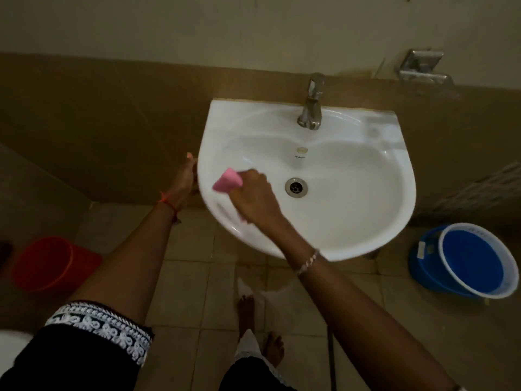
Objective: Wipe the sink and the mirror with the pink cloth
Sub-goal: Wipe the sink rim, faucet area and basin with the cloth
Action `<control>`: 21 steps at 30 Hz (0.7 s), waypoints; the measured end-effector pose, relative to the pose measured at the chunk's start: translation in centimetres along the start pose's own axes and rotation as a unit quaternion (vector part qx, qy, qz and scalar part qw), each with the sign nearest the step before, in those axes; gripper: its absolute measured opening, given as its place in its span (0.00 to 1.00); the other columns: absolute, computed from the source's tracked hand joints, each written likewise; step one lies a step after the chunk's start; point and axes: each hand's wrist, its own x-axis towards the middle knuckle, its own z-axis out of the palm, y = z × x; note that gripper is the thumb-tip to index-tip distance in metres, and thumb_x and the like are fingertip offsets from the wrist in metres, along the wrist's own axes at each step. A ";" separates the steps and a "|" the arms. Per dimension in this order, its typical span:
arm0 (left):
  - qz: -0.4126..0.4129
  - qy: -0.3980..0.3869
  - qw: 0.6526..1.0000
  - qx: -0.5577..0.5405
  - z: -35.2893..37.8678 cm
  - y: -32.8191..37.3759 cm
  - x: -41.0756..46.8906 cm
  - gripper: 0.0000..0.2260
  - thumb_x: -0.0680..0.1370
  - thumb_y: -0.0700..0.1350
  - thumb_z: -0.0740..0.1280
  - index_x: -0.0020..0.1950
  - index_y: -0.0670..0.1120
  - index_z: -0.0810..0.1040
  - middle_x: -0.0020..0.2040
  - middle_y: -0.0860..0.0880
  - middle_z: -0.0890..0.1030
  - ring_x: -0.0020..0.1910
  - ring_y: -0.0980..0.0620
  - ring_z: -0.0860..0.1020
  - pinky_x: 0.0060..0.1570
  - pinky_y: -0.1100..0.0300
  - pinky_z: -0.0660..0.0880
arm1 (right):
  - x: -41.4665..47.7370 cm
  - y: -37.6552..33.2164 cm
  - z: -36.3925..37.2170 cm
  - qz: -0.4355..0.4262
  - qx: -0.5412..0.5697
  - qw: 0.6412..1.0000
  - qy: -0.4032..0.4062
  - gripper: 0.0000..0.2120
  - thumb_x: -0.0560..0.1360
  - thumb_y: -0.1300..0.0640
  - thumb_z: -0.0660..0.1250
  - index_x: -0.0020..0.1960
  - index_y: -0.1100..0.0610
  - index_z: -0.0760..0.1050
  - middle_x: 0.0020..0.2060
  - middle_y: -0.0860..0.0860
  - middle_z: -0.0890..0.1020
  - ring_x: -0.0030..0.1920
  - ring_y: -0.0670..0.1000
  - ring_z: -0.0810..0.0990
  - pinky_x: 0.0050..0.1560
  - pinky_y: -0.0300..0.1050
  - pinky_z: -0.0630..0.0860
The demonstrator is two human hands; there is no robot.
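Observation:
A white wall-mounted sink (352,215) fills the middle of the view, with a metal tap (311,104) at its back and a drain (296,187) in the bowl. My right hand (253,193) is shut on the pink cloth (227,180) and presses it on the inner left side of the bowl. My left hand (184,179) rests against the sink's outer left edge, fingers curled on the rim. No mirror is in view.
A blue bucket (465,261) stands on the tiled floor right of the sink. A red bucket (48,263) stands at the left. A metal soap holder (423,69) is fixed to the wall at upper right. My bare feet (259,328) are below the sink.

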 end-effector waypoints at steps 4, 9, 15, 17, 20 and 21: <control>-0.057 0.002 0.996 -0.075 -1.4 0.4 0.6 0.28 0.80 0.61 0.42 0.73 0.46 0.59 0.73 0.46 0.66 0.71 0.46 0.65 0.66 0.49 0.62 | 7.8 0.4 0.7 -0.079 -0.030 0.996 -0.005 0.31 0.65 0.62 0.54 0.68 0.54 0.69 0.62 0.58 0.77 0.63 0.60 0.73 0.61 0.56 0.73; -0.066 -0.008 0.993 -0.096 -1.5 0.6 0.8 0.30 0.79 0.62 0.43 0.74 0.45 0.54 0.74 0.44 0.64 0.72 0.45 0.64 0.69 0.47 0.59 | 14.7 -0.2 2.7 -0.112 -0.117 0.983 -0.081 0.30 0.75 0.67 0.54 0.74 0.53 0.56 0.72 0.60 0.62 0.72 0.62 0.58 0.70 0.62 0.59; -0.058 -0.045 0.980 -0.186 -1.1 -0.2 0.4 0.30 0.79 0.62 0.42 0.73 0.45 0.60 0.73 0.44 0.66 0.70 0.45 0.67 0.69 0.51 0.63 | 15.4 -0.7 5.3 -0.144 -0.309 0.921 -0.189 0.29 0.78 0.65 0.56 0.75 0.51 0.53 0.75 0.58 0.51 0.74 0.63 0.46 0.72 0.64 0.50; -0.055 -0.058 0.967 -0.242 -0.9 -1.1 0.2 0.31 0.78 0.63 0.40 0.72 0.44 0.62 0.72 0.44 0.67 0.69 0.45 0.67 0.68 0.51 0.64 | 14.5 -0.6 5.2 -0.170 -0.330 0.907 -0.197 0.28 0.77 0.66 0.56 0.74 0.51 0.56 0.75 0.57 0.51 0.75 0.62 0.44 0.73 0.61 0.48; -0.053 -0.062 0.946 -0.313 -1.1 -2.3 -0.1 0.33 0.78 0.64 0.40 0.72 0.43 0.63 0.69 0.43 0.70 0.68 0.45 0.69 0.63 0.53 0.68 | 12.1 -0.2 4.5 -0.223 -0.304 0.907 -0.188 0.26 0.76 0.68 0.56 0.72 0.53 0.62 0.74 0.57 0.57 0.74 0.61 0.50 0.73 0.56 0.54; -0.055 -0.062 0.941 -0.328 -1.4 -2.5 0.0 0.33 0.78 0.64 0.40 0.71 0.43 0.64 0.69 0.42 0.71 0.67 0.44 0.70 0.62 0.53 0.69 | 11.1 -0.1 4.2 -0.244 -0.306 0.902 -0.182 0.25 0.76 0.68 0.56 0.71 0.53 0.63 0.73 0.57 0.60 0.74 0.60 0.53 0.72 0.52 0.55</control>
